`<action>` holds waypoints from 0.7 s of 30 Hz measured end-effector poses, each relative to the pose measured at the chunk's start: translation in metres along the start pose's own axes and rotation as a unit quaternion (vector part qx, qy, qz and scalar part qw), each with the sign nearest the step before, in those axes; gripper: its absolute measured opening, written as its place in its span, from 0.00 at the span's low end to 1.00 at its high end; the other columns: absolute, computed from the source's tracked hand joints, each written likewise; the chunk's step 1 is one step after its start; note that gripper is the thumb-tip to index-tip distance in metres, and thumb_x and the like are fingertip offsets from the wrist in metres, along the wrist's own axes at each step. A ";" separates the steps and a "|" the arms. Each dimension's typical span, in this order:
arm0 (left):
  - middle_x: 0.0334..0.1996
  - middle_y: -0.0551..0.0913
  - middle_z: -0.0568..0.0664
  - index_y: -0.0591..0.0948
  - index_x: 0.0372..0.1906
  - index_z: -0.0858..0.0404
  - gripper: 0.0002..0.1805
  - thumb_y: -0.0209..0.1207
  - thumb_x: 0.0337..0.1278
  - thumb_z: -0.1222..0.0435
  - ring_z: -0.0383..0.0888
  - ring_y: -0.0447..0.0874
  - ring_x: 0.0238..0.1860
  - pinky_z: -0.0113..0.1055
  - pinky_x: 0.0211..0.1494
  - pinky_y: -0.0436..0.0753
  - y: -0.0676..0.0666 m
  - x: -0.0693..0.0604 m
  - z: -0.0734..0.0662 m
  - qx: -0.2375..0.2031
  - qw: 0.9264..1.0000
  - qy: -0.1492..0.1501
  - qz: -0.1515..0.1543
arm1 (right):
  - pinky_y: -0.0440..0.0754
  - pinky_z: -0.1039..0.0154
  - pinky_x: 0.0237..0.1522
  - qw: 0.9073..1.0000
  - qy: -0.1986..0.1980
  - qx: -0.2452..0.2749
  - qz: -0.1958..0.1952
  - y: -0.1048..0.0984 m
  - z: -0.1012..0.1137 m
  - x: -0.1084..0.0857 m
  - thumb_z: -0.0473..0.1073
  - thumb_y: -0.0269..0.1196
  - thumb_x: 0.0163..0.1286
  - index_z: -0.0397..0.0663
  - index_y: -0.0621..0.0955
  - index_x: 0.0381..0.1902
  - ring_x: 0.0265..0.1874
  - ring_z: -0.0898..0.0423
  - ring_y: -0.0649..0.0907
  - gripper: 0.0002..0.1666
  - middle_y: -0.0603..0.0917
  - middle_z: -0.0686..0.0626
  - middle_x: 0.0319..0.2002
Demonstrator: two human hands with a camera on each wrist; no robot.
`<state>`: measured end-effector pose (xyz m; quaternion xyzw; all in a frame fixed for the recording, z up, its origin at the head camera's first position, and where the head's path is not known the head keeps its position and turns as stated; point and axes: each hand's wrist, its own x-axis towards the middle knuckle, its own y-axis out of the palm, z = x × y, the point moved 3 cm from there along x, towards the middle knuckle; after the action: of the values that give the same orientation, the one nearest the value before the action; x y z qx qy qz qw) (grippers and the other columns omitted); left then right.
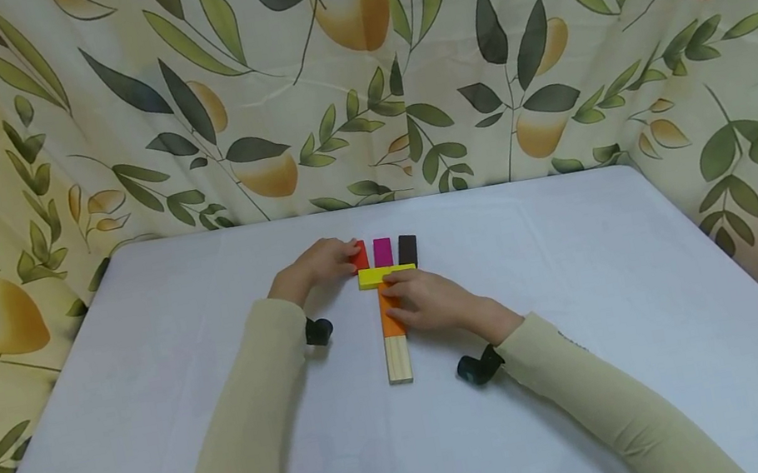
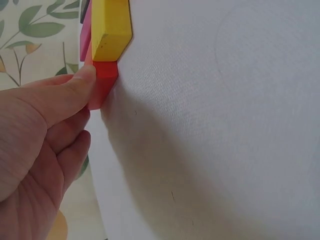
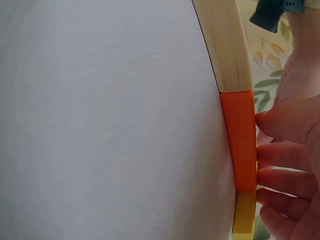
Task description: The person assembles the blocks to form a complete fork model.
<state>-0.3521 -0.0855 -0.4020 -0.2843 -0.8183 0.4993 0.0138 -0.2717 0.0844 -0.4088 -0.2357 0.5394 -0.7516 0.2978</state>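
My left hand pinches the red block between thumb and fingers at the left of a row. Beside the red block lie a magenta block and a black block, also upright in the row. A yellow block lies crosswise along the near ends of these. Below it run an orange block and a plain wooden block, end to end like a stem. My right hand rests its loosely bent fingertips on the orange and yellow blocks, partly covering them in the head view.
All the blocks lie on a table with a white cloth. Behind and at the sides hangs a curtain printed with leaves and fruit. A small black camera sits at the right wrist, and another camera at the left.
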 end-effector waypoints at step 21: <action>0.47 0.77 0.54 0.69 0.63 0.62 0.25 0.55 0.61 0.65 0.48 0.69 0.44 0.36 0.52 0.70 0.000 0.001 -0.006 0.058 0.998 0.010 0.003 | 0.69 0.57 0.57 1.000 -0.003 -0.004 -0.001 0.001 -0.001 0.000 0.47 0.60 0.64 0.38 0.78 0.53 0.56 0.49 0.73 0.23 0.75 0.41 0.56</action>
<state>-0.3516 -0.0803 -0.3997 -0.2907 -0.7871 0.5428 0.0368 -0.2724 0.0846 -0.4105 -0.2395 0.5411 -0.7490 0.2980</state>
